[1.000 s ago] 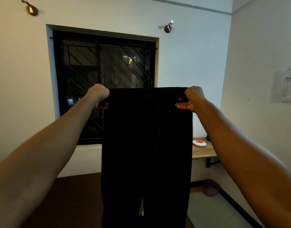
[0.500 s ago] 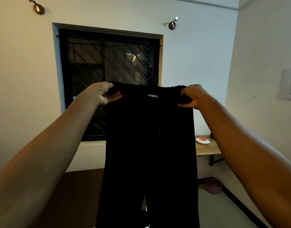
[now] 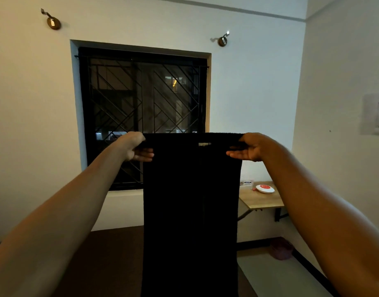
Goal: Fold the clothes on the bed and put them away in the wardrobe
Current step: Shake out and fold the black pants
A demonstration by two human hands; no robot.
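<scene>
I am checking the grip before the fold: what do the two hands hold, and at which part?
Black trousers, hanging down, held at the waistband: the left hand grips its left end, the right hand its right end.

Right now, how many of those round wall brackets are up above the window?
2. One wall bracket sits high above the window's upper left corner; the other bracket sits just above its upper right corner. None looks hidden behind the black trousers.

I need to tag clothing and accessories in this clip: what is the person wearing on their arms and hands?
Nothing shows: both forearms are bare up to the frame's edge, with no sleeves in view. The left hand and right hand carry no gloves, and no watch, bracelet or ring is visible.
</scene>
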